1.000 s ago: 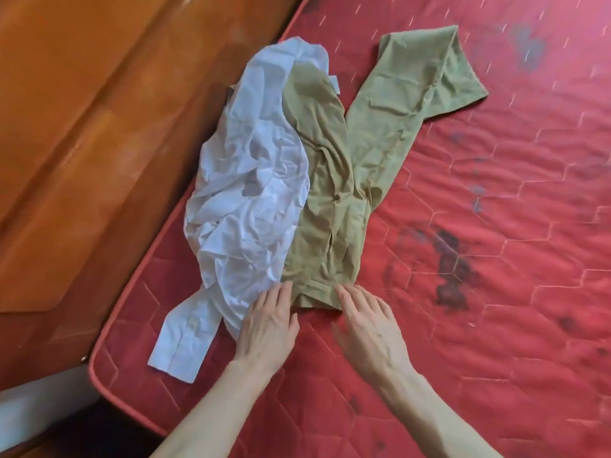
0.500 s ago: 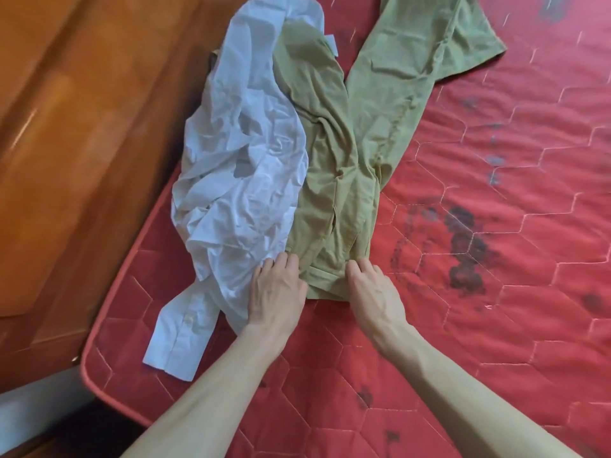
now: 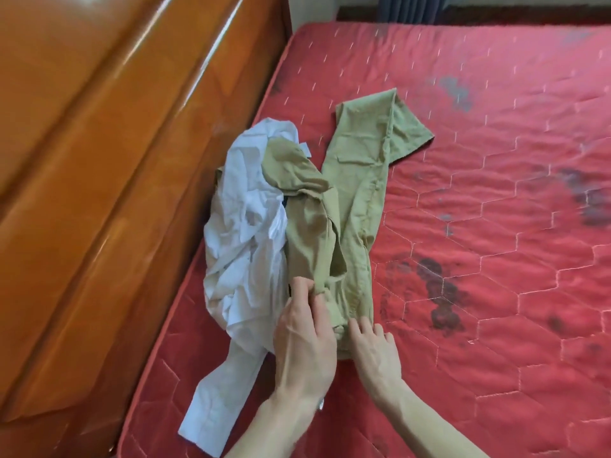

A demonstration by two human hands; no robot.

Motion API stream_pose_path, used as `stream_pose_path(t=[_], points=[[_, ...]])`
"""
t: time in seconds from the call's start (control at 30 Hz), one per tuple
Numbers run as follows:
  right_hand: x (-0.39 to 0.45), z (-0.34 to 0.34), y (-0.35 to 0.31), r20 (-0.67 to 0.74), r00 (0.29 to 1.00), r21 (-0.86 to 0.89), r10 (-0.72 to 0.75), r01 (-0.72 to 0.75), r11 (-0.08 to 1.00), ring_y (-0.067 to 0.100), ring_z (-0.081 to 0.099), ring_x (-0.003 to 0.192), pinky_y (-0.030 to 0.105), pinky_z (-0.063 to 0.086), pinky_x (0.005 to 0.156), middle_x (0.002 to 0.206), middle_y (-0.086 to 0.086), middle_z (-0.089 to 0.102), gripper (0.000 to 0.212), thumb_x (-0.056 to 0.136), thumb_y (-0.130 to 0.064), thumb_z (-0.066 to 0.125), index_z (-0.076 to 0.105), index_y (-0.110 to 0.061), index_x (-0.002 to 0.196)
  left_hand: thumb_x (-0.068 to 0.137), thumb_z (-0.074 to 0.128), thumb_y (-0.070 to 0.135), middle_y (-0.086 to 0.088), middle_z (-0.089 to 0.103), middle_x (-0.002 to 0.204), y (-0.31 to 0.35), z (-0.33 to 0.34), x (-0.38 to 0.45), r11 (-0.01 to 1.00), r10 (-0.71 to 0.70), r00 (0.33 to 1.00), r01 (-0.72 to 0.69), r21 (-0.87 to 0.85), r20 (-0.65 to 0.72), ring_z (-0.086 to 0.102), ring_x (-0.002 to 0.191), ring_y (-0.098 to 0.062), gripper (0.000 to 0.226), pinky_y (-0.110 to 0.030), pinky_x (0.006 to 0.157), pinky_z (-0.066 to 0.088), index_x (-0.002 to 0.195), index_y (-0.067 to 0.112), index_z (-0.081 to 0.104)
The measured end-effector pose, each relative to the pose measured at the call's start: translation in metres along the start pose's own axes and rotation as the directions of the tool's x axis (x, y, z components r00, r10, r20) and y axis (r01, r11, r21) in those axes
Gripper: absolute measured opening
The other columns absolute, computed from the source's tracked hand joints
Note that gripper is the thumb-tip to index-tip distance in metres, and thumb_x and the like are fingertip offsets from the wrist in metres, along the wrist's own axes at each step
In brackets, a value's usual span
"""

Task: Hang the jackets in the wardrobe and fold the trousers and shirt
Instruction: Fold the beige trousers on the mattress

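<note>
**Waistband gathered, trousers about to come free**

Low in the middle of the frame, my left hand (image 3: 302, 338) has curled its fingers round a bunch of cloth at the waistband of the crumpled khaki cotton trousers (image 3: 347, 206); half a second ago those fingers only lay flat against that edge. My right hand (image 3: 372, 345) rests just beside it, fingers straight and relaxed on the same hem, grasping nothing.

The trousers lie on the red quilted mattress (image 3: 496, 292), waist towards me, one leg stretching to the upper middle of the frame, the other bunched and lying partly on the wrinkled white cotton shirt (image 3: 244, 246). That shirt sits heaped at their left, against the polished orange-brown wooden headboard (image 3: 99, 193), one sleeve trailing to the lower left.

With the waistband now lifted into a grip, I judge the trousers fold is only beginning: I need to draw them clear of the shirt and lay the legs together. The shirt is untouched and unfolded. No jackets or wardrobe show from where I look.
</note>
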State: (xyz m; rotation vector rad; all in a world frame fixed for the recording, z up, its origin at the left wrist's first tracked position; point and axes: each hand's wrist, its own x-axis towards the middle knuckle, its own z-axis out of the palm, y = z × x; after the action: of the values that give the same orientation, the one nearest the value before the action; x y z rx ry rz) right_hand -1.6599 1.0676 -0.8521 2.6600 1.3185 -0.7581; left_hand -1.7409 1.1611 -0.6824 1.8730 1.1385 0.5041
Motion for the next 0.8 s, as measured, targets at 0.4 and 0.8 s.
stream_pose_path(t=[0.4,0.8], points=[[-0.043,-0.052,0.077,0.057,0.899,0.617,0.435,-0.374,0.692,0.034,0.060,0.097,0.042,0.046,0.079,0.109,0.007,0.058,0.013,0.100,-0.008,0.037,0.045,-0.016,0.108,0.109,0.040,0.011,0.040,0.065,0.079,0.036,-0.054,0.019,0.898,-0.281,0.949,0.208,-0.388,-0.140,0.062,0.072,0.006,0.030,-0.018,0.066,0.053,0.128,0.032,0.049],[-0.128,-0.338,0.187,-0.290,0.737,0.805,0.611,-0.157,0.572,0.038,0.054,0.108,0.049,0.046,0.106,0.113,0.022,0.050,0.034,0.104,-0.002,0.040,0.063,-0.005,0.130,0.085,0.072,0.000,0.000,0.076,0.103,0.176,-0.112,0.023,0.909,-0.314,0.937,0.344,-0.236,0.156,0.073,0.094,-0.014,0.037,-0.025,0.080,0.056,0.117,0.019,0.071]])
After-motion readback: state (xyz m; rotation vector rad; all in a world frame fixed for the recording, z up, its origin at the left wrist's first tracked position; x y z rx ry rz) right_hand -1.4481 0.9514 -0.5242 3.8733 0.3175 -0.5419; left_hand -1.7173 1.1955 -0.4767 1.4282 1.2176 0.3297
